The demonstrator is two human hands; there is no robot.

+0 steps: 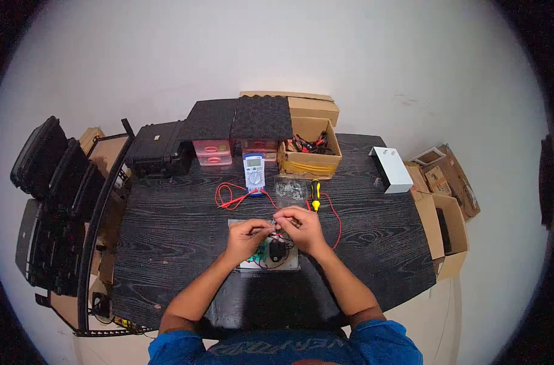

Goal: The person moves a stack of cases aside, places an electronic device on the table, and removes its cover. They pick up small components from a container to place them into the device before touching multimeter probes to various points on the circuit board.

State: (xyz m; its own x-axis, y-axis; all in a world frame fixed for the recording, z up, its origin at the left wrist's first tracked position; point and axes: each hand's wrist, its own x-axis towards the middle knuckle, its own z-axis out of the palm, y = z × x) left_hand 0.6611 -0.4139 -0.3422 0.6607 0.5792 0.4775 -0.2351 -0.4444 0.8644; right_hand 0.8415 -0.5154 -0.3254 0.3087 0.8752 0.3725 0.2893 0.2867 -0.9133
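Both hands meet above a pale plate (294, 263) that bears a green circuit board (257, 254), a black component (278, 250) and thin wires. My left hand (247, 238) has its fingertips pinched at the plate's upper part. Close against it, my right hand (302, 230) is pinched too, thumb and forefinger together. Something small lies between the fingertips, too small to name. Just beyond the hands are a clear tray (291, 190) of small parts and a yellow and black screwdriver (315, 194). A multimeter (254, 173) with red leads lies behind my left hand.
An open cardboard box (310, 167) of cables and pink drawer boxes (213, 153) stand at the table's back. A white metal cover (392, 170) lies at the right. Black cases (158, 149) are at the left, and more cardboard boxes (450, 243) stand beyond the right edge.
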